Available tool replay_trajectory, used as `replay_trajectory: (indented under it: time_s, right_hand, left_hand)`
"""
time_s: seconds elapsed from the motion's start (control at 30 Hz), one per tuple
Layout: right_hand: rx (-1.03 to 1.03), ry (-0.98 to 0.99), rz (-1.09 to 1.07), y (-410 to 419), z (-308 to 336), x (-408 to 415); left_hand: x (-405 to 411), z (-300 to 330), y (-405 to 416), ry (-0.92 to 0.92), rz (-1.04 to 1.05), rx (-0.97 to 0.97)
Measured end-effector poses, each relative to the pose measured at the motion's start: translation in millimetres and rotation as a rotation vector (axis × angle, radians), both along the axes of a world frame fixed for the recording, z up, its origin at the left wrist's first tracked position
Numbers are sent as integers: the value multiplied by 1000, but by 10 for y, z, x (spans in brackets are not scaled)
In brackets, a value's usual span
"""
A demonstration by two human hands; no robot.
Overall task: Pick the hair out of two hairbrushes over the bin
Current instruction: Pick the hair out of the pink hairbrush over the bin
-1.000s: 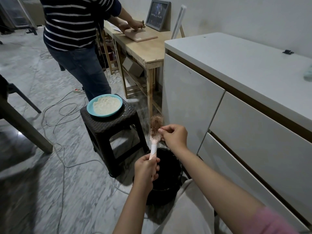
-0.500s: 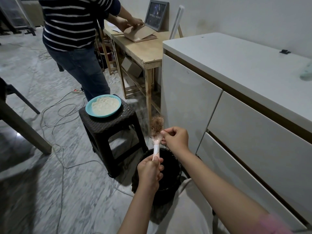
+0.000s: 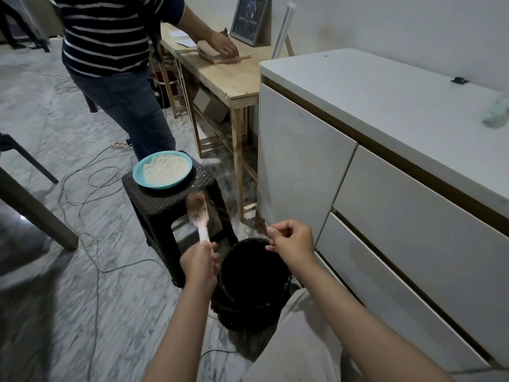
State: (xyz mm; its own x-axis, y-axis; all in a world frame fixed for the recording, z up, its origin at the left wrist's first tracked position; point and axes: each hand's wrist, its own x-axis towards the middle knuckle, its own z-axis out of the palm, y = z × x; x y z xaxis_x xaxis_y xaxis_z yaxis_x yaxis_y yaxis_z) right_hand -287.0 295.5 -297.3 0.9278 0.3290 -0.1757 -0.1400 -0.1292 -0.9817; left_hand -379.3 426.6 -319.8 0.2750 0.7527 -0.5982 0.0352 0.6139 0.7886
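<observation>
My left hand [image 3: 199, 261] grips the white handle of a round hairbrush [image 3: 197, 209], holding it upright and tilted a little left, in front of the stool. Brownish hair clings to its bristles. The brush is blurred. A black bin [image 3: 283, 292] stands on the floor just right of that hand. My right hand [image 3: 292, 239] hovers over the bin's far rim with thumb and fingers pinched together; a thin strand of hair seems to hang from the fingertips, though it is too fine to be sure. Only one brush is in sight.
A dark wicker stool [image 3: 165, 205] carries a blue plate [image 3: 137, 175] of white grains. White cabinets [image 3: 385, 166] stand on the right, a wooden table [image 3: 220, 75] behind. A person in a striped shirt [image 3: 110, 37] stands there. Cables [image 3: 82, 194] cross the marble floor.
My right hand has pulled away from the brush head, moving right and down over the bin. My left hand has swung the brush to the left, toward the stool.
</observation>
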Motion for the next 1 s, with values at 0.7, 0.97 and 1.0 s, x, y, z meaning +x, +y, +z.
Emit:
replay_trajectory:
  time_s: [0.7,0.97,1.0]
  right_hand:
    - [-305,29,-224,-193,-281,459]
    - [-561,-59,58,29,-178,302]
    - [-573,-55,88,48,-172,303]
  left_hand:
    - [-292,-279,309,3,5,-31]
    - [-156,-222,27,-31,-100,169]
    - [-148,-212,-5,-32,-114,183]
